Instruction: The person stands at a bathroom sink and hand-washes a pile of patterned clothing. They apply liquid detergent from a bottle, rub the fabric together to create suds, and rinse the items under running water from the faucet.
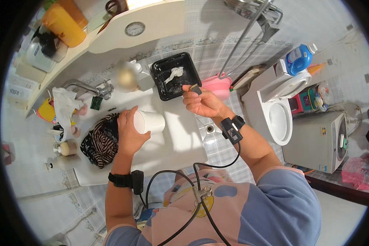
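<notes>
My left hand (129,132) curves its fingers and thumb around the near end of a white cylindrical cup (155,122) above the white washbasin counter (174,151). Just left of that hand lies a bunched black and beige striped cloth (104,141). Raised to the right, my right hand (204,102) pinches a small dark block with a yellowish edge (196,89); its exact kind is unclear. Beyond that hand sits a black plastic tray (164,95) with a crumpled white tissue (174,75) inside.
A chrome faucet (98,90) and a pump bottle (142,76) stand at the counter's back. A pink basin (217,85) is right of the tray. Farther right are a toilet (278,119) and a washing machine (311,139). Cables hang from both wrists across my front.
</notes>
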`<state>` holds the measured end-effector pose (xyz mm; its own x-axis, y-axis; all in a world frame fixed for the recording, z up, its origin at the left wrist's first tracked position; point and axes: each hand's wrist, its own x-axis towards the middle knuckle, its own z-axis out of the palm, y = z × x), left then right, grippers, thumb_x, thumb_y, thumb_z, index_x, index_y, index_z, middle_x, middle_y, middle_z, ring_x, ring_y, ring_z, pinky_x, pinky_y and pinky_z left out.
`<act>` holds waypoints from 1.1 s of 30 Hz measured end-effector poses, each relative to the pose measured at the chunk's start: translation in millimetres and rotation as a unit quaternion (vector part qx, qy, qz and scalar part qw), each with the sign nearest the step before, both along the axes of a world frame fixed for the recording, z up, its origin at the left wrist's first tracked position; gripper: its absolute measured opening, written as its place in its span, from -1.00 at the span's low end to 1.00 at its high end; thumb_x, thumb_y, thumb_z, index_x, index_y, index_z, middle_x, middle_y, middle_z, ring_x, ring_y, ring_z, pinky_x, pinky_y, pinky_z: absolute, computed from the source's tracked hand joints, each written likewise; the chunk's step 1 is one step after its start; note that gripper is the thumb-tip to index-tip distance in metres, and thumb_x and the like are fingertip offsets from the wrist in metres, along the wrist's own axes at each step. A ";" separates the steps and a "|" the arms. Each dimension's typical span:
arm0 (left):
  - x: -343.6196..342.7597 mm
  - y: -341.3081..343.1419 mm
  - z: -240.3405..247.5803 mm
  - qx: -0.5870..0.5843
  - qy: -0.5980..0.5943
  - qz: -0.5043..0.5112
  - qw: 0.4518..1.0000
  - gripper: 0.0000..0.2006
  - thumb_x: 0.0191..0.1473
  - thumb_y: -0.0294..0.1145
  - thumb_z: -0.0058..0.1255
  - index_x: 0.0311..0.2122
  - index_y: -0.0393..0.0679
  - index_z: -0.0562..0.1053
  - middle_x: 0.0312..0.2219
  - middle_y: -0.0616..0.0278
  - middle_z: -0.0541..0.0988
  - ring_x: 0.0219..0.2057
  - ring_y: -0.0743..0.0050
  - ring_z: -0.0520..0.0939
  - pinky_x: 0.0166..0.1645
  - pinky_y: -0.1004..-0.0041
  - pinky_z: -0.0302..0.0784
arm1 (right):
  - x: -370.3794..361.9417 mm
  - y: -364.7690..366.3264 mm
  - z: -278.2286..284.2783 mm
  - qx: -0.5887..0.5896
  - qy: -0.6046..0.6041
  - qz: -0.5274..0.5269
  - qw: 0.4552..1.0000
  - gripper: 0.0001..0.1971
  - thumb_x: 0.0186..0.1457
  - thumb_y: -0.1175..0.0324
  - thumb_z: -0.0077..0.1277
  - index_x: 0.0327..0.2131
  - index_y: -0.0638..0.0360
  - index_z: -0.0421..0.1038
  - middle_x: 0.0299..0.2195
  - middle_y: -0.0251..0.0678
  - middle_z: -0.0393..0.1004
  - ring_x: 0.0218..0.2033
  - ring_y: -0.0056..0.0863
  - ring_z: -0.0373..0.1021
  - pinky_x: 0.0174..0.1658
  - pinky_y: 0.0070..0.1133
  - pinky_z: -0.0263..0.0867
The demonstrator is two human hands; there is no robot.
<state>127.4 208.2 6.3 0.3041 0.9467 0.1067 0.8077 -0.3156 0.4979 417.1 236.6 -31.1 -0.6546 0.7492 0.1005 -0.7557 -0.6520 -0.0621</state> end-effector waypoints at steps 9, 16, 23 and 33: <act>83.9 72.3 65.4 0.150 -0.021 -0.088 0.985 -0.16 -0.48 -0.43 0.24 0.08 -0.08 0.19 -0.08 -0.04 0.24 -0.01 -0.07 0.23 0.11 0.15 0.13 | 29.7 -18.8 3.5 0.011 0.024 -0.029 0.999 -0.70 0.06 0.59 -0.19 -0.09 0.33 0.31 -0.51 -0.42 0.26 -0.54 -0.67 0.11 -0.46 -0.75 0.14; 131.6 120.6 11.2 0.032 0.088 0.024 0.995 -0.16 -0.43 -0.30 0.18 0.11 0.04 0.16 -0.01 0.02 0.18 0.07 -0.05 0.17 0.13 0.13 0.13 | 41.9 -32.9 2.7 0.014 0.013 -0.073 0.997 -0.70 0.09 0.54 -0.17 -0.07 0.32 0.27 -0.49 -0.41 0.26 -0.52 -0.66 0.11 -0.44 -0.74 0.16; 143.9 135.0 -12.3 0.003 0.135 0.039 0.990 -0.11 -0.40 -0.26 0.21 0.16 0.12 0.07 0.04 0.02 0.12 0.11 -0.05 0.10 0.10 0.05 0.13 | 49.9 -46.4 5.9 -0.032 -0.022 -0.124 0.992 -0.64 0.08 0.53 -0.14 -0.01 0.29 0.23 -0.42 -0.39 0.30 -0.45 -0.63 0.18 -0.35 -0.72 0.22; 131.7 127.1 6.2 0.025 0.093 -0.013 0.995 -0.14 -0.43 -0.31 0.18 0.14 0.15 0.16 0.06 0.04 0.13 0.12 -0.01 0.10 0.12 0.08 0.12 | 37.2 -50.8 13.2 -0.052 -0.318 -0.224 0.920 -0.70 0.13 0.47 -0.12 -0.04 0.19 0.29 -0.38 -0.47 0.34 -0.35 -0.71 0.31 -0.32 -0.75 0.29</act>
